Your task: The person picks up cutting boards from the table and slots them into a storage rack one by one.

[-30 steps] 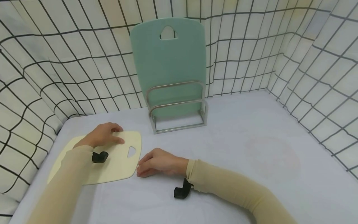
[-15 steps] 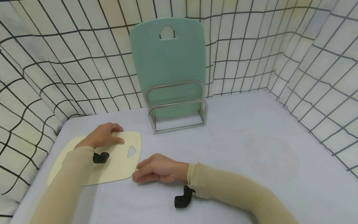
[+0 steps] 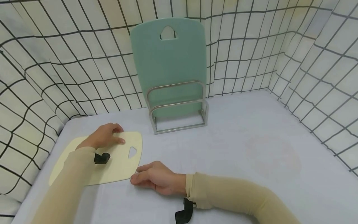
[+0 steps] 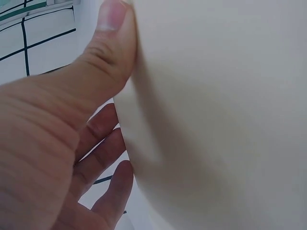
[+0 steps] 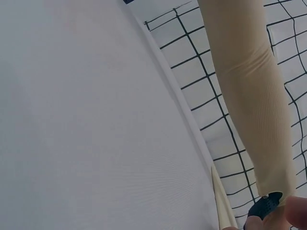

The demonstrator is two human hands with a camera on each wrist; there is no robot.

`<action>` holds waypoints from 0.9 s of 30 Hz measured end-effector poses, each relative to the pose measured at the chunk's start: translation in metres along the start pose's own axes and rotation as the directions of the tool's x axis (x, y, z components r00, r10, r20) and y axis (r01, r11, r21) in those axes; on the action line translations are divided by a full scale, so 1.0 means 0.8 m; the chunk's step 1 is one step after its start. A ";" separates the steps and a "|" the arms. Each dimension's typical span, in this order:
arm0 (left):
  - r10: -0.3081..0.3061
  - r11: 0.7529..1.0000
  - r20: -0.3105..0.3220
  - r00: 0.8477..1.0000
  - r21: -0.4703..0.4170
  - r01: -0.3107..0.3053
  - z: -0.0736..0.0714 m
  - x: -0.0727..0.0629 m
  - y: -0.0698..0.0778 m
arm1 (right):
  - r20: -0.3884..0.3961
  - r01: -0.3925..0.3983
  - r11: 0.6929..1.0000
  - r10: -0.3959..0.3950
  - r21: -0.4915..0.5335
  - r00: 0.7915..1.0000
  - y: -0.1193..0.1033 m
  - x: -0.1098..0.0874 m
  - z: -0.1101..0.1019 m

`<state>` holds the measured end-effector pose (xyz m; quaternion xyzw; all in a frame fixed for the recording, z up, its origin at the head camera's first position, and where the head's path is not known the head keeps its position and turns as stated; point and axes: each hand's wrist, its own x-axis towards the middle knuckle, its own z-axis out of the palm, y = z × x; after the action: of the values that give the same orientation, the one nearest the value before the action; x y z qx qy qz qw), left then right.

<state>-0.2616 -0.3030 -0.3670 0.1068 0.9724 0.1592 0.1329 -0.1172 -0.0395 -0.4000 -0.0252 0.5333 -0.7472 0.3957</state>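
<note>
A cream cutting board with a cut-out handle hole lies on the left of the white-covered table. My left hand reaches over it and holds its far edge, thumb on the top face. In the left wrist view, that thumb presses the board, while the other fingers curl at its edge. My right hand lies at the board's near right corner, fingertips right at the edge. Only the tips of some right fingers show in the right wrist view, near a sliver of board.
A metal rack stands at the back middle, with a green cutting board upright in it. White cloth walls with a black grid border the back and sides of the table. Black wrist-camera mounts stick out from the sleeves.
My right hand has slid from the board's right edge toward me, to its near corner. The left hand stays in place on the far edge, and the cream board has barely moved.
</note>
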 end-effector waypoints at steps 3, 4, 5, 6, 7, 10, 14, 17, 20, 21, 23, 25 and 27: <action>0.001 1.000 -0.001 1.000 0.006 -0.001 -0.001 -0.002 0.003 | -0.002 0.008 1.000 -0.008 0.010 1.000 0.002 -0.001 0.001; 0.005 1.000 -0.003 1.000 0.009 -0.005 -0.001 -0.002 0.004 | -0.004 0.012 1.000 -0.012 0.014 1.000 0.003 -0.001 0.002; 0.008 1.000 -0.003 1.000 0.010 -0.008 -0.001 -0.003 0.005 | -0.007 0.016 1.000 -0.016 0.017 1.000 0.004 -0.001 0.002; 0.011 1.000 -0.004 1.000 0.013 -0.011 -0.002 -0.003 0.006 | -0.011 0.019 1.000 -0.019 0.022 1.000 0.004 0.000 0.002; 0.013 1.000 -0.003 1.000 0.014 -0.013 -0.002 -0.003 0.007 | -0.016 0.021 0.999 -0.021 0.026 1.000 0.005 0.000 0.002; 0.025 0.999 0.001 1.000 0.022 -0.025 -0.003 -0.003 0.008 | -0.021 0.029 0.999 -0.028 0.036 0.999 0.007 -0.001 0.003; 0.045 0.999 -0.001 0.999 0.030 -0.045 -0.003 -0.002 0.008 | -0.011 0.046 0.998 -0.046 0.053 0.999 0.009 -0.003 0.004; 0.040 0.999 0.001 0.999 0.029 -0.040 -0.003 -0.002 0.008 | 0.004 0.059 0.996 -0.059 0.063 0.998 0.010 -0.003 0.005; 0.026 0.999 0.007 1.000 0.036 -0.026 -0.001 -0.003 0.008 | 0.025 0.056 0.995 -0.058 0.082 0.998 0.011 -0.003 0.008; 0.026 0.999 0.007 1.000 0.039 -0.026 0.000 -0.003 0.007 | 0.028 0.054 0.995 -0.057 0.086 0.998 0.012 -0.003 0.008; 0.027 0.999 0.002 1.000 0.041 -0.027 0.001 -0.004 0.007 | 0.030 0.053 0.994 -0.056 0.098 0.998 0.013 -0.003 0.010; 0.032 0.998 -0.011 0.999 0.045 -0.031 0.001 -0.005 0.006 | 0.018 0.058 0.992 -0.061 0.113 0.998 0.014 -0.003 0.010; 0.025 0.999 -0.020 0.999 0.048 -0.024 0.001 -0.005 0.004 | -0.001 0.070 0.989 -0.071 0.130 0.998 0.015 -0.002 0.011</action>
<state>-0.2567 -0.3008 -0.3659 0.1201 0.9759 0.1389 0.1182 -0.1052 -0.0469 -0.4057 -0.0196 0.4814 -0.7938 0.3710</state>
